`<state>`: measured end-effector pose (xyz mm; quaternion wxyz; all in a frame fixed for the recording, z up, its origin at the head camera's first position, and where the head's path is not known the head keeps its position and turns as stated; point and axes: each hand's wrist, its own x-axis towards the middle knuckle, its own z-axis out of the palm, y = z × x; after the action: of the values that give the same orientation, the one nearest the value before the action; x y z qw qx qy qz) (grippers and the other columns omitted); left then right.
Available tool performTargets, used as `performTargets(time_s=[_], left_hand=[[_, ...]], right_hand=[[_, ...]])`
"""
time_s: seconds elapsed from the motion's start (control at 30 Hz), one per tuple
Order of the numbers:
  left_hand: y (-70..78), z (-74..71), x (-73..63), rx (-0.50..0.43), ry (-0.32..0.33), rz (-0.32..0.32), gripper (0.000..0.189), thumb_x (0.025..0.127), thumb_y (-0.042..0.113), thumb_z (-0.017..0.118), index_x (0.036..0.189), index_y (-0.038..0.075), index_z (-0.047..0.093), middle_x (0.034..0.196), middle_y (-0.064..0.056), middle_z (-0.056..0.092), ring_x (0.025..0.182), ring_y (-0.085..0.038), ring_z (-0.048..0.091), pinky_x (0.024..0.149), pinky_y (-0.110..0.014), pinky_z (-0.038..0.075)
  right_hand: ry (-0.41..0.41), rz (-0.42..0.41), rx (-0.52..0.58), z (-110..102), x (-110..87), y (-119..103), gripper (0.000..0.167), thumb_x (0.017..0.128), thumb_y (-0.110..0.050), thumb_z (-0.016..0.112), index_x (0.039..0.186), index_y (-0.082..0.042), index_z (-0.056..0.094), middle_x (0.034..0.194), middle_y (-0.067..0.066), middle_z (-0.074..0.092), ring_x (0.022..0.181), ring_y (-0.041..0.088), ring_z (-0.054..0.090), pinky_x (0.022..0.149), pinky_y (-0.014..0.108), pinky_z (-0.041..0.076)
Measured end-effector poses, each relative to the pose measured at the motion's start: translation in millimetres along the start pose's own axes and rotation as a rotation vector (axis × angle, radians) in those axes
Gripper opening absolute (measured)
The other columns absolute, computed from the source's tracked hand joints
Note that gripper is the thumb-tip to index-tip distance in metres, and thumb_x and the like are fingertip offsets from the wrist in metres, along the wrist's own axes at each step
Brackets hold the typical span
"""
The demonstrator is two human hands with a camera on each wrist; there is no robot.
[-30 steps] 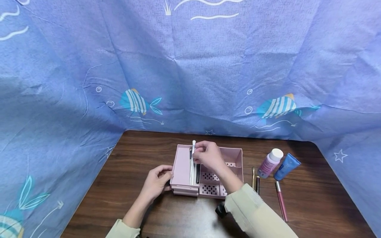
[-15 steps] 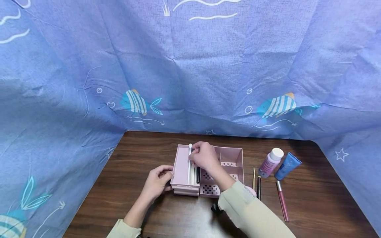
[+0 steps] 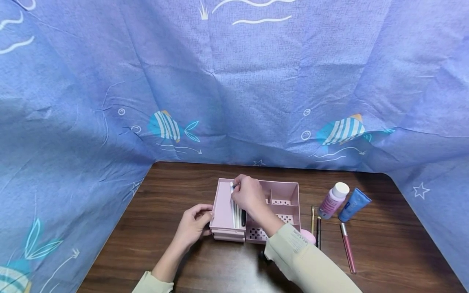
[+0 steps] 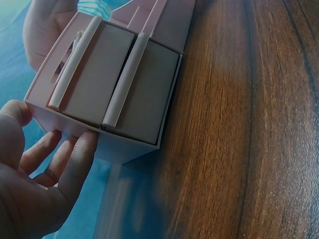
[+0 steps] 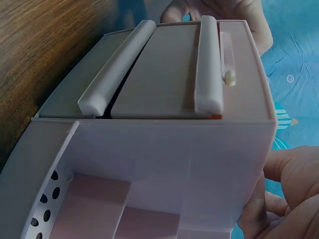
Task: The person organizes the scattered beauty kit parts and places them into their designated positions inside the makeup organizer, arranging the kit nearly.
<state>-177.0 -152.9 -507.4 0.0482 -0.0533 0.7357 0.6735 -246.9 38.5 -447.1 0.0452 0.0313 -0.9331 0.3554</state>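
A pink desktop organizer [image 3: 222, 205] stands on the table, with two stacked drawers [image 4: 144, 89] in its left part. Several slim makeup brushes [image 3: 236, 215], white-handled and dark, lie side by side in the long slot on its top. My right hand [image 3: 250, 197] is over the far end of this slot, its fingertips pinching a white makeup brush [image 3: 231, 186] near the tip; the hand covers the brushes' far ends. My left hand [image 3: 194, 223] rests against the organizer's left side, its fairly straight fingers [image 4: 82, 154] touching the wall near the drawer fronts.
Right of the organizer lie a gold-tipped brush [image 3: 312, 217], a dark pencil-like stick [image 3: 318, 234] and a pink tube with a silver cap [image 3: 348, 248]. Behind them are a pink bottle [image 3: 331, 201] and a blue tube [image 3: 354, 204]. A pink rounded thing [image 3: 308, 236] shows beside my sleeve.
My right hand has moved slightly left and lowered the white makeup brush into the slot beside the others. My left hand has stayed at the organizer's left side.
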Motion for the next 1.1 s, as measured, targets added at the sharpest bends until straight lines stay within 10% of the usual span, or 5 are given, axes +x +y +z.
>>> performTargets(time_s=[0.8,1.1], left_hand=[[1.0,-0.2,-0.3,0.002,0.003,0.004,0.026,0.094,0.006,0.069,0.118,-0.003,0.069,0.089,-0.006,0.066,0.077,-0.015,0.064,0.059,-0.040,0.067],[-0.2,-0.7,-0.5,-0.002,0.001,0.010,0.026,0.095,0.006,0.068,0.119,-0.005,0.068,0.089,-0.006,0.066,0.078,-0.015,0.065,0.060,-0.041,0.067]], right_hand=[[-0.110,-0.040,0.226,-17,-9.5,5,0.031,0.076,-0.008,0.083,0.105,-0.008,0.073,0.077,-0.003,0.072,0.056,0.008,0.063,0.058,0.026,0.058],[-0.093,-0.087,0.167,-29,-16.0,9,0.030,0.076,-0.013,0.084,0.104,-0.011,0.075,0.082,-0.006,0.072,0.073,0.007,0.064,0.072,0.029,0.057]])
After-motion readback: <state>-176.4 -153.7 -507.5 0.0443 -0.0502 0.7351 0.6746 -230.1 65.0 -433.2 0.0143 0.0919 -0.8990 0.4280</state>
